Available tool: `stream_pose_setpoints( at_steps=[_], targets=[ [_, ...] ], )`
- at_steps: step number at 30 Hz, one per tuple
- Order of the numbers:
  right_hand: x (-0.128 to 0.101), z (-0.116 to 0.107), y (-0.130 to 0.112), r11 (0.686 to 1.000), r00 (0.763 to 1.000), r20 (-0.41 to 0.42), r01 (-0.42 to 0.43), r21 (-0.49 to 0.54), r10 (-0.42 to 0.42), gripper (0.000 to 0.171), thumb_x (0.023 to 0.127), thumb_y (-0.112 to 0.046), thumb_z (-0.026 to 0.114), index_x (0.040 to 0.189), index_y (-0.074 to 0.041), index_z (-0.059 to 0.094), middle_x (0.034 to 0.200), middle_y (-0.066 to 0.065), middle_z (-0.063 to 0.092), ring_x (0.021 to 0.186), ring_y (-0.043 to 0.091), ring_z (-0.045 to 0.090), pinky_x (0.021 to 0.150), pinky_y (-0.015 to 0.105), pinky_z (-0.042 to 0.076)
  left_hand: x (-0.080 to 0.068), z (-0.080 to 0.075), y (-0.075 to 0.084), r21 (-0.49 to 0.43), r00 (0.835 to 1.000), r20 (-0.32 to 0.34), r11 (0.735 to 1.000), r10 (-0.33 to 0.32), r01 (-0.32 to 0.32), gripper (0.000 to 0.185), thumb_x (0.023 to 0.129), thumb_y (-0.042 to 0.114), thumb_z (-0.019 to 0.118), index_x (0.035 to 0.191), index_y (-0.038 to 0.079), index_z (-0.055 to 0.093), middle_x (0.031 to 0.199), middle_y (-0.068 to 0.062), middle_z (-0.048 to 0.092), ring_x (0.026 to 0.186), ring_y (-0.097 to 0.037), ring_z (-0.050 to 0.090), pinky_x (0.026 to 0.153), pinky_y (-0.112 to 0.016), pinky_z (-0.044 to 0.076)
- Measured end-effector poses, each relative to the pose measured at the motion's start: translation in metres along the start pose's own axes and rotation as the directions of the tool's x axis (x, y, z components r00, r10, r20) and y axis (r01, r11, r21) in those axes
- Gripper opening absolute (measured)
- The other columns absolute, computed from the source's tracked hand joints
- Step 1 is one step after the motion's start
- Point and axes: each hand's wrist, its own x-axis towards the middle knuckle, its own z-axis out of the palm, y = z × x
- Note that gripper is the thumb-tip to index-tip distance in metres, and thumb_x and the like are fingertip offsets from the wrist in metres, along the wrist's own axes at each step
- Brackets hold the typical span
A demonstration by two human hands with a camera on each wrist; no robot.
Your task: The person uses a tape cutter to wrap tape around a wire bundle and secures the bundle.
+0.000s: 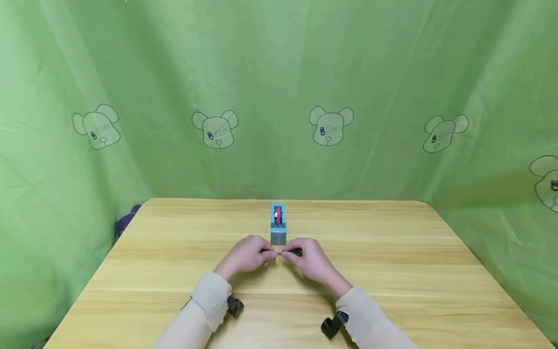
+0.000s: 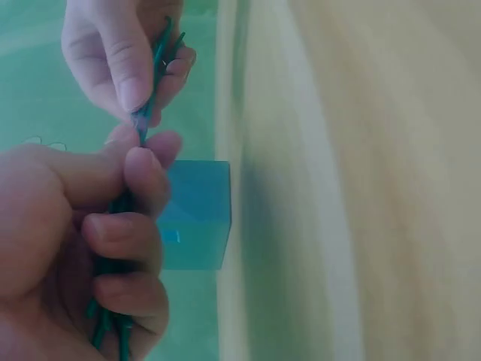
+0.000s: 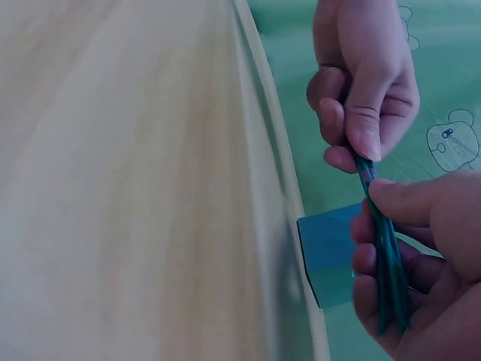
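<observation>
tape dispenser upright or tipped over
Upright. The dispenser stands on its base on the table, roll on top, just beyond the two hands.

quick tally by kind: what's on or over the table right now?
Hands: 2, left hand and right hand, both pinching the green cords
Green cords: 1 bundle, strand count unclear
Blue tape dispenser: 1
Table: 1
Total: 5
</observation>
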Motion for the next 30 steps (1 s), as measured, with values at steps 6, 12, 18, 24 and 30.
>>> stream_pose_setpoints(
  at_steps=[6, 12, 18, 24, 30],
  targets=[
    [0.004, -0.009, 0.002, 0.999, 0.997, 0.076, -0.007, 0.044, 0.004, 0.006, 0.091, -0.019, 0.073, 0.095, -0.018, 0.077, 0.093, -0.005, 0.073, 0.089, 0.013, 0.066, 0.084, 0.037, 0.053, 0.0, 0.003, -0.001, 0.037, 0.998, -0.057, 0.999, 0.038, -0.036, 0.026, 0.099, 0.022, 0.063, 0.077, 0.012, 0.073, 0.055, 0.009, 0.054, 0.049, -0.006, 0.043, 0.056, -0.025, 0.041],
    [0.01, -0.015, 0.001, 0.974, 0.969, 0.236, -0.117, 0.195, 0.069, 0.018, 0.097, -0.015, 0.064, 0.098, -0.001, 0.075, 0.081, 0.015, 0.069, 0.065, 0.02, 0.058, 0.054, 0.024, 0.046, -0.001, 0.004, -0.001, 0.045, 0.994, -0.094, 0.998, 0.052, -0.048, 0.024, 0.098, 0.02, 0.064, 0.078, 0.012, 0.075, 0.057, 0.008, 0.058, 0.05, -0.006, 0.046, 0.058, -0.025, 0.044],
    [0.011, -0.012, 0.004, 0.982, 0.976, 0.201, -0.113, 0.153, 0.081, 0.015, 0.095, -0.016, 0.067, 0.098, -0.005, 0.076, 0.085, 0.007, 0.07, 0.073, 0.017, 0.058, 0.067, 0.031, 0.05, -0.001, 0.006, -0.003, 0.027, 0.992, -0.116, 0.999, 0.04, -0.037, 0.017, 0.097, 0.02, 0.066, 0.088, 0.014, 0.08, 0.062, 0.005, 0.064, 0.052, -0.005, 0.047, 0.058, -0.025, 0.043],
    [0.008, -0.006, 0.004, 0.991, 0.993, 0.099, -0.081, 0.102, 0.071, 0.006, 0.092, -0.016, 0.071, 0.092, -0.014, 0.077, 0.092, -0.005, 0.072, 0.09, 0.015, 0.062, 0.085, 0.042, 0.05, -0.001, 0.006, -0.003, 0.016, 0.994, -0.105, 1.0, 0.016, -0.014, 0.018, 0.097, 0.023, 0.065, 0.095, 0.014, 0.08, 0.064, 0.006, 0.064, 0.052, -0.006, 0.046, 0.057, -0.025, 0.042],
    [0.006, 0.0, 0.002, 0.995, 0.998, 0.015, -0.06, 0.077, 0.059, 0.003, 0.09, -0.015, 0.074, 0.092, -0.017, 0.076, 0.091, -0.008, 0.071, 0.091, 0.013, 0.064, 0.087, 0.041, 0.051, -0.001, 0.002, -0.003, 0.008, 0.997, -0.08, 1.0, -0.008, 0.009, 0.024, 0.102, 0.025, 0.057, 0.097, 0.012, 0.077, 0.059, 0.005, 0.048, 0.054, -0.009, 0.042, 0.057, -0.028, 0.041]
  ],
)
